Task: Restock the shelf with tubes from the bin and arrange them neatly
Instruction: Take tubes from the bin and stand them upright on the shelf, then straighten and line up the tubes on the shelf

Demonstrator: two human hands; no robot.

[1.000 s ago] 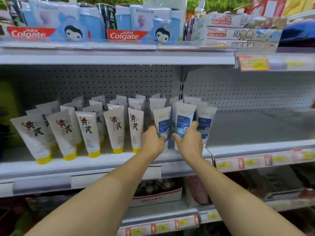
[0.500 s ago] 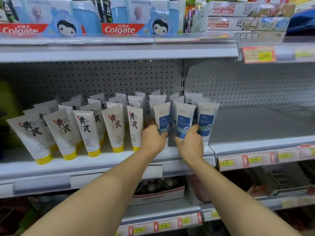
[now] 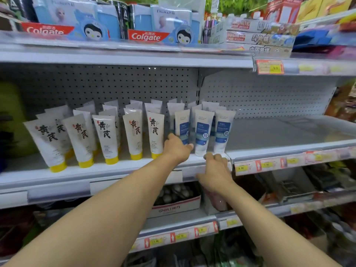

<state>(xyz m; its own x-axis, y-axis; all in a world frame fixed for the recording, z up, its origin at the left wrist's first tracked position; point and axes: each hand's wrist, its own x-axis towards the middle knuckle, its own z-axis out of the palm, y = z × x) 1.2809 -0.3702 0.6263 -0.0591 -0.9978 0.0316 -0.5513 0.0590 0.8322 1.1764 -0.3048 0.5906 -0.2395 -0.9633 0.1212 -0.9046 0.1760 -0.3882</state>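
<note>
White tubes with blue labels stand at the middle of the grey shelf [image 3: 279, 135], three in front and more behind. My left hand [image 3: 176, 149] grips the lower part of the leftmost blue-label tube [image 3: 182, 126]. The middle blue-label tube [image 3: 203, 130] and the right one [image 3: 223, 130] stand upright on their own. My right hand [image 3: 215, 170] is at the shelf's front edge just below them, fingers loosely curled, holding nothing. To the left, white tubes with yellow caps [image 3: 134, 132] stand in rows. No bin is in view.
The shelf's right half is bare, with a pegboard back wall [image 3: 260, 93]. Toothpaste packs [image 3: 148, 35] and flat game boxes [image 3: 258, 37] fill the shelf above. Price tags [image 3: 242, 167] line the front rail. A cardboard box [image 3: 173, 209] sits on the shelf below.
My right hand has let go of the middle blue-label tube and dropped back to the shelf's front edge. My left hand stays on the leftmost blue-label tube.
</note>
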